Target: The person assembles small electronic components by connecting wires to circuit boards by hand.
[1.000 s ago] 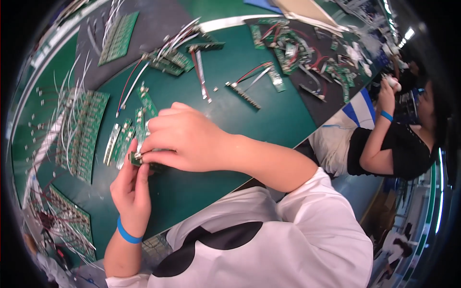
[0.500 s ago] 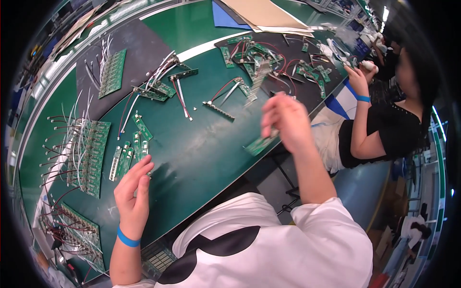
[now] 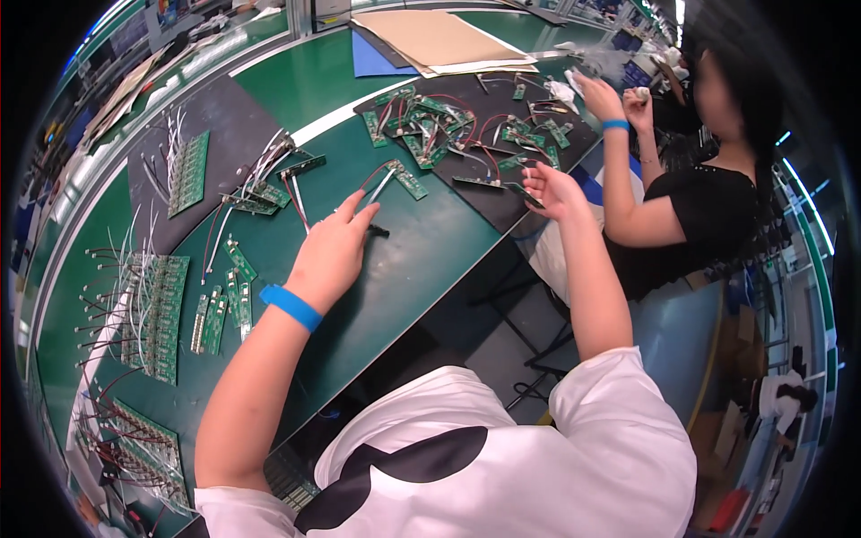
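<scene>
My left hand (image 3: 332, 255) reaches over the middle of the green table, thumb and forefinger apart. Under it lies a narrow circuit board (image 3: 380, 231), of which only the dark end shows beside the hand. My right hand (image 3: 554, 191), at the near edge of the dark mat, pinches a small green circuit board (image 3: 527, 195), seen nearly edge-on. Just beyond my left hand rests another wired board (image 3: 410, 179). A cluster of wired boards (image 3: 426, 125) is heaped on the mat (image 3: 489, 202). Several small loose boards (image 3: 215, 318) lie left of my left wrist.
Large board panels with many wires (image 3: 166, 314) stand along the left side, another panel (image 3: 188, 175) on a second dark mat. Brown sheets (image 3: 439, 40) lie at the back. A co-worker (image 3: 673, 197) sits at right, hands raised over the table.
My left hand has moved right and forward from beside the loose boards to the wired board mid-table. My right hand has shifted away from me to the mat's edge, still holding a board.
</scene>
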